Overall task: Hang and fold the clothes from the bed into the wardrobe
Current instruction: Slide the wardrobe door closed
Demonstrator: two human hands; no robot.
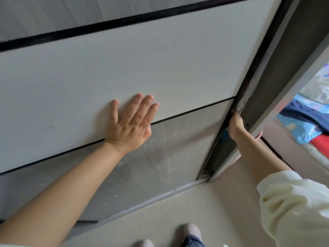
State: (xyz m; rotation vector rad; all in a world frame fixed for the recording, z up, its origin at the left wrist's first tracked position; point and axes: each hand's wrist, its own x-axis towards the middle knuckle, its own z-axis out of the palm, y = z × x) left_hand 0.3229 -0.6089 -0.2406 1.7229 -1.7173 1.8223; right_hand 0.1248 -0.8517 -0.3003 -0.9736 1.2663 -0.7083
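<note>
A pale grey sliding wardrobe door (89, 73) with thin black strips fills most of the view. My left hand (130, 123) lies flat against the door panel, fingers straight and spread. My right hand (235, 124) grips the door's dark right edge (236, 104), fingers curled behind it and hidden. At the far right, on the bed (292, 157), lie clothes: a dark blue piece (302, 114), a red one (320, 143) and light blue patterned fabric (306, 134).
The wardrobe's grey side frame (277, 72) stands just right of the door edge. The floor track (142, 204) runs along the door's base. Beige floor tiles (204, 202) and my feet in light shoes (192, 230) are below.
</note>
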